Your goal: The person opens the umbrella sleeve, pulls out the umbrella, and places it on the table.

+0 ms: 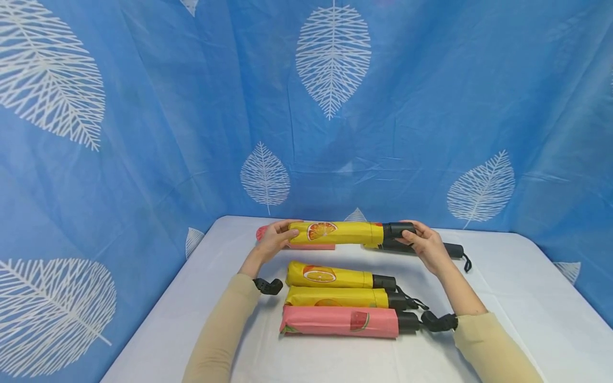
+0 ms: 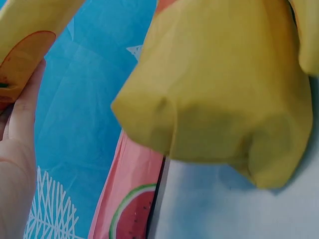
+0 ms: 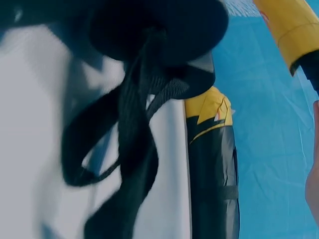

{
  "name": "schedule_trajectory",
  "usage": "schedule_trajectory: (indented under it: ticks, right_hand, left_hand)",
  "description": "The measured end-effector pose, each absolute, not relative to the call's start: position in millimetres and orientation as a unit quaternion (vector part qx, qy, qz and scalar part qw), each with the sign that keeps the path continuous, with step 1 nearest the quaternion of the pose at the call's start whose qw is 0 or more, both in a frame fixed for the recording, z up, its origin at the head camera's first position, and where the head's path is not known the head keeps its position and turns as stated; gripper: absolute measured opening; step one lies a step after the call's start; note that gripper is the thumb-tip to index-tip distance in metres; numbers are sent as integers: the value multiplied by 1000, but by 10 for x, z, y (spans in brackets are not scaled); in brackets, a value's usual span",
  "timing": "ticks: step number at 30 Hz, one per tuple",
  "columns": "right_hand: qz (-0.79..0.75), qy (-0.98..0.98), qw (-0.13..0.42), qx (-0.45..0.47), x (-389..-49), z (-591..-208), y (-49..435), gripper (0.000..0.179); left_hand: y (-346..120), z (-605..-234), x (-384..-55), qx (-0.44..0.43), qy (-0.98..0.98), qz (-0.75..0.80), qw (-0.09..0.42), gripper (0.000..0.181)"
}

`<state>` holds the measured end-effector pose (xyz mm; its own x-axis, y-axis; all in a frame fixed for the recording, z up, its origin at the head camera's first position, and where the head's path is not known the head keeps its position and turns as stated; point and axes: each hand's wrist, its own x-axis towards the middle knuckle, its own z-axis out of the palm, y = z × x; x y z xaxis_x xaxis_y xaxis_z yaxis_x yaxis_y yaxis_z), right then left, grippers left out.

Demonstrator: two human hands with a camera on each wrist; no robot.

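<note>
Both hands hold a folded yellow umbrella (image 1: 345, 233) with an orange-slice print level above the back of the table. My left hand (image 1: 270, 242) pinches its fabric end, thumb in front. At the other end my right hand (image 1: 428, 246) grips the black handle (image 1: 395, 230). Nearer lie a yellow umbrella (image 1: 345, 277), a second yellow one (image 1: 306, 297) and a pink watermelon-print one (image 1: 330, 322), stacked in parallel rows with handles to the right. In the left wrist view, a yellow fabric end (image 2: 214, 99) fills the middle; a black wrist strap (image 3: 137, 144) dangles in the right wrist view.
Behind the held umbrella, along the white table's (image 1: 503, 266) back edge, lie a pink watermelon umbrella (image 2: 132, 184) at left and a black-and-yellow umbrella (image 3: 212, 174) at right. A blue leaf-print curtain (image 1: 402, 133) hangs behind and at both sides.
</note>
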<state>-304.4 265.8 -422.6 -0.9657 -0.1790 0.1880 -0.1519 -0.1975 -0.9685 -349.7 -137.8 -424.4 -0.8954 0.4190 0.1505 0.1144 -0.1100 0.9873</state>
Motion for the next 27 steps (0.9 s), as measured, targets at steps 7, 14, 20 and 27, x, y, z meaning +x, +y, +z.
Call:
schedule_trajectory:
  ticks: [7, 14, 20, 27]
  right_hand:
    - [-773, 622, 8, -130, -3023, -4244, 2750, 28]
    - [-785, 604, -2, -137, -2979, -4280, 2864, 26]
    - [-802, 580, -2, -145, -2926, -4283, 2951, 27]
    - [-801, 580, -4, -147, -2925, -4306, 2997, 27]
  left_hand:
    - [-1444, -4272, -3516, 191, 671, 707, 113, 45]
    - [-1545, -4325, -3527, 180, 674, 710, 97, 49]
    - [-1627, -4349, -3533, 165, 680, 708, 90, 45]
    - [-1632, -4364, -3539, 145, 699, 696, 73, 36]
